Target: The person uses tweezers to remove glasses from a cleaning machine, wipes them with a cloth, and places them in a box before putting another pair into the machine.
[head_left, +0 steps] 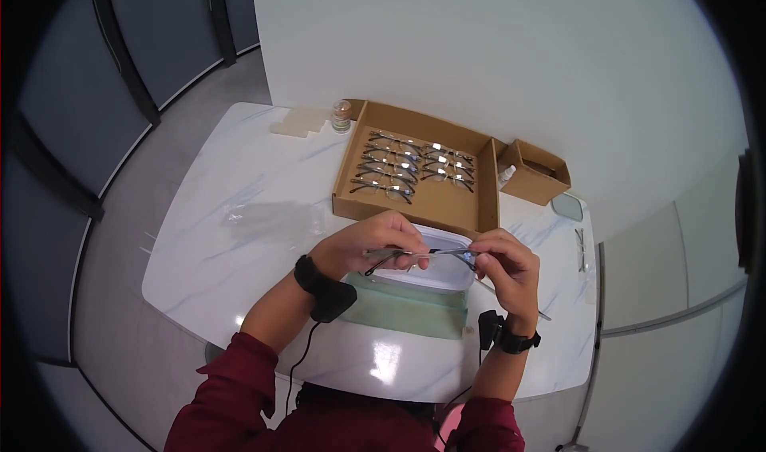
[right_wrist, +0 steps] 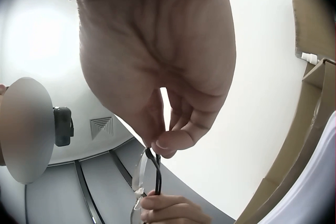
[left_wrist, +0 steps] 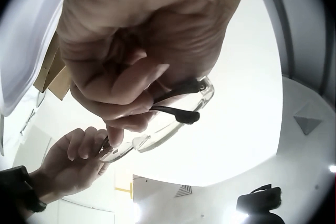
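Note:
Both hands hold one pair of eyeglasses (left_wrist: 185, 116) with clear lenses and dark temples, raised over the near part of the table. My left hand (head_left: 373, 240) grips one side, its fingers curled over the folded temples; the dark temple tips stick out past them in the left wrist view. At the other end, my right hand (head_left: 513, 270) pinches the glasses between thumb and fingertips. Under the hands lie a white plastic tray (head_left: 455, 278) and a pale green translucent mat (head_left: 407, 312). The hands hide part of the tray.
Behind the hands, a cardboard box (head_left: 487, 201) holds two columns of eyeglasses (head_left: 387, 169). A small jar (head_left: 341, 117) stands left of it; a small white bottle (head_left: 507, 174) and a smaller carton (head_left: 542, 177) are right. More glasses (head_left: 581, 248) lie near the right edge. Clear plastic (head_left: 271, 221) lies left.

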